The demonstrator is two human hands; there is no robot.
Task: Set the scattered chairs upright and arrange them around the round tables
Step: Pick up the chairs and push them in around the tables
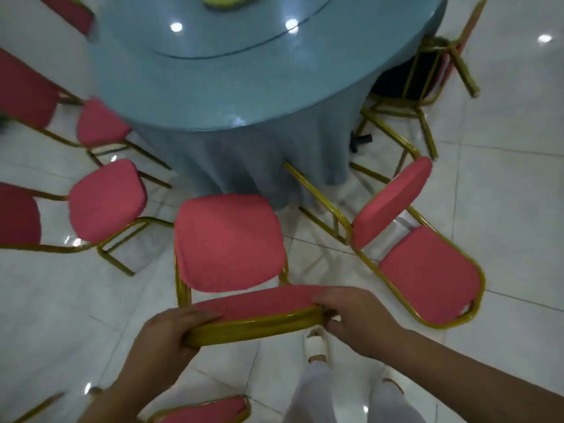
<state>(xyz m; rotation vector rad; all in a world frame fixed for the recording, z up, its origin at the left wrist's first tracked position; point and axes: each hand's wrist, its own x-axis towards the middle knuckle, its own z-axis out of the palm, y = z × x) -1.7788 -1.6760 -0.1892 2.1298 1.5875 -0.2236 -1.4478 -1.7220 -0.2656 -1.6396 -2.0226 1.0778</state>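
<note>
Chair (pixel 229 242), red seat w/ gold frame: upright on floor (pixel 503 148), seat facing round table (pixel 244 87), front edge near the blue tablecloth.

Left hand (pixel 171 328): fingers curled round left end of backrest (pixel 256 303) top rail, grasping it.

Right hand (pixel 357 319): fingers over right end of same rail, thumb beneath, grasping it.

Tipped chair (pixel 427 270): just right of held chair, lying on floor, legs pointing toward table.

Overturned chair (pixel 427 74): at table's far right side, legs in the air.

Near left chair (pixel 106 203) and far left chair (pixel 100 123): both upright, seats toward table.

White sandal (pixel 317 340): on floor below backrest.

Bottom-edge chair (pixel 207 407): only partly in view; position cannot be told.
</note>
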